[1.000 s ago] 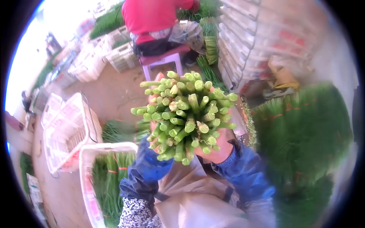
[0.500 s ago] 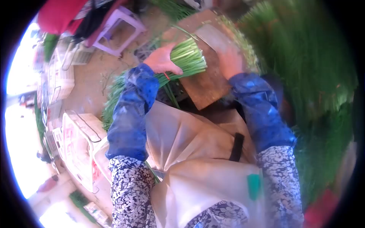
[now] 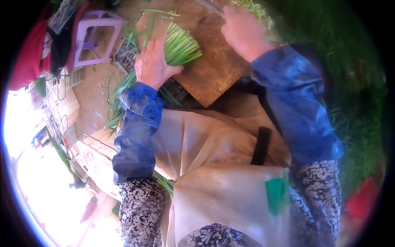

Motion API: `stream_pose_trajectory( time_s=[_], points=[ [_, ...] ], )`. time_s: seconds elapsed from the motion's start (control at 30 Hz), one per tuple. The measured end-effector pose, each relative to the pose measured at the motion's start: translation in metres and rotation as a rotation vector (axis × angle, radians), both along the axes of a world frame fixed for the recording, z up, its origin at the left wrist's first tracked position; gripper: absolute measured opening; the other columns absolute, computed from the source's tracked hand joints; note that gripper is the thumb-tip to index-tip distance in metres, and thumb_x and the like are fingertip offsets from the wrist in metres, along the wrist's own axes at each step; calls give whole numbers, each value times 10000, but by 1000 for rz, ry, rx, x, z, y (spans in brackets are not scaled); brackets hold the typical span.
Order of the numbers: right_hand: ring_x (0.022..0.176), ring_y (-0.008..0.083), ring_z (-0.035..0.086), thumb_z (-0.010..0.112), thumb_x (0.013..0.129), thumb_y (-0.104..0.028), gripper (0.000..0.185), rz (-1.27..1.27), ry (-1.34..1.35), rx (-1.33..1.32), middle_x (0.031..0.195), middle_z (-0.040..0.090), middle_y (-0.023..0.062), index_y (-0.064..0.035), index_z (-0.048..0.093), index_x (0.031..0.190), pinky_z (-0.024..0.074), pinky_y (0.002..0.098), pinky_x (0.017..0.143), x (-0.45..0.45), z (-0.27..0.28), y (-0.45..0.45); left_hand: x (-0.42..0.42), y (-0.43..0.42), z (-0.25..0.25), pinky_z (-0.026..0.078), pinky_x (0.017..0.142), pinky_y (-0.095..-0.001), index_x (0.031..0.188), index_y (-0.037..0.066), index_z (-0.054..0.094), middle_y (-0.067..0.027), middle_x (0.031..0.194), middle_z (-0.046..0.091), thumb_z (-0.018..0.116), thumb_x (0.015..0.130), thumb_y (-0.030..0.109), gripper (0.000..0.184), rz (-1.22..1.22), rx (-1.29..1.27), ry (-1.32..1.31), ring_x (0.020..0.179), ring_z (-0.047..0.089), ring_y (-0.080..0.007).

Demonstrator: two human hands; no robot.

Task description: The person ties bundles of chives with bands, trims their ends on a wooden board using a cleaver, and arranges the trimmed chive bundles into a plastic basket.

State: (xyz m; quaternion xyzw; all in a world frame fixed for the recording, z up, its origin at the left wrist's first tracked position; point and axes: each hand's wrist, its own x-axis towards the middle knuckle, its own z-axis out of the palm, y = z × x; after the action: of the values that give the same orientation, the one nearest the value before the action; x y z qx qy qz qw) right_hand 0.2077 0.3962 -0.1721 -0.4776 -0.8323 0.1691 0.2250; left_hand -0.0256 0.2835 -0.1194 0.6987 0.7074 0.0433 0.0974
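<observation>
My left hand (image 3: pixel 152 64) is closed round a bunch of chives (image 3: pixel 181 45), its pale trimmed ends pointing right over the wooden board (image 3: pixel 218 78). The long green leaves (image 3: pixel 125 88) trail down to the left beneath my wrist. Over the board's right side, my right hand (image 3: pixel 245 33) is curled shut. A flat grey knife blade (image 3: pixel 210 5) extends from it toward the top edge; its handle is hidden in my fingers.
Small cut ends (image 3: pixel 261 16) lie along the board's far right. A large heap of greens (image 3: pixel 349 82) fills the right side. A purple stool (image 3: pixel 96 37) stands at upper left beside a person in red (image 3: pixel 31 57). Plastic baskets (image 3: pixel 68 107) line the left.
My left hand and the chives have shifted left and up in view. My right hand has moved up with the knife, and less of the blade shows. The whole view has tilted.
</observation>
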Motion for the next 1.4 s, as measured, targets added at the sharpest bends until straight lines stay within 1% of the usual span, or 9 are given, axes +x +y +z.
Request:
stream_pose_trajectory(
  time_s=[0.17, 0.73, 0.77, 0.87, 0.93, 1.0, 1.07, 1.2, 1.4],
  points=[
    [837, 471, 595, 567, 886, -176, 211, 27, 206, -418, 842, 612, 293, 27, 541, 937, 452, 509, 723, 24, 57, -20, 3, 5, 4, 488, 822, -478, 1350, 101, 465, -158, 1157, 598, 855, 519, 316, 943, 2, -7, -93, 1025, 605, -374],
    [788, 503, 612, 551, 852, -135, 174, 332, 67, -573, 822, 643, 284, 36, 551, 879, 494, 553, 716, 4, 83, -23, 7, 6, 2, 516, 833, -442, 1299, 150, 517, -154, 1123, 640, 819, 564, 318, 812, 81, -29, -12, 990, 632, -383],
    [731, 428, 642, 566, 862, -136, 167, 265, 39, -682, 777, 644, 270, 28, 557, 893, 497, 516, 664, 4, 89, -21, 3, 7, -2, 517, 834, -442, 1299, 149, 517, -157, 1124, 641, 817, 569, 314, 807, 5, -13, -80, 994, 633, -379],
    [619, 365, 630, 529, 871, -108, 135, 229, -51, -643, 649, 586, 229, 24, 556, 869, 478, 454, 582, -12, 64, -30, 12, 5, 12, 481, 870, -436, 1336, 118, 482, -174, 1199, 588, 805, 612, 252, 804, -55, 57, -143, 1082, 592, -334],
    [611, 346, 601, 573, 857, -95, 128, 128, -58, -134, 637, 568, 177, 30, 549, 860, 471, 434, 596, -34, 23, -39, 6, 11, 9, 501, 818, -447, 1331, 122, 487, -149, 1185, 600, 813, 581, 259, 830, -56, 71, -147, 1004, 619, -365],
    [755, 489, 620, 563, 840, -153, 185, 197, -30, -320, 797, 641, 278, 28, 542, 876, 500, 555, 687, -38, 26, -31, 9, 9, 2, 506, 806, -452, 1281, 59, 515, -163, 1132, 612, 798, 640, 233, 722, -83, 131, -112, 950, 632, -375],
    [723, 463, 639, 549, 845, -127, 155, 216, -61, -222, 764, 643, 264, 11, 516, 908, 506, 558, 634, -37, 26, -37, -14, 5, -19, 521, 804, -457, 1299, 128, 518, -146, 1133, 622, 839, 528, 335, 861, -62, 164, -150, 970, 632, -381],
    [672, 386, 680, 501, 875, -52, 79, 219, -329, -52, 709, 656, 229, -2, 498, 936, 523, 510, 563, 4, 52, -35, -2, -12, 16, 510, 839, -436, 1277, 95, 522, -160, 1128, 617, 829, 544, 303, 822, 68, 114, -168, 989, 622, -379],
    [681, 395, 658, 508, 858, -60, 451, 142, -372, 47, 887, 626, 219, -76, 458, 1305, 528, 481, 567, 29, 6, -48, 1, -44, 99, 494, 894, -434, 1289, 84, 512, -145, 1145, 615, 853, 509, 187, 858, 173, 370, -279, 1023, 606, -373]
  ],
)
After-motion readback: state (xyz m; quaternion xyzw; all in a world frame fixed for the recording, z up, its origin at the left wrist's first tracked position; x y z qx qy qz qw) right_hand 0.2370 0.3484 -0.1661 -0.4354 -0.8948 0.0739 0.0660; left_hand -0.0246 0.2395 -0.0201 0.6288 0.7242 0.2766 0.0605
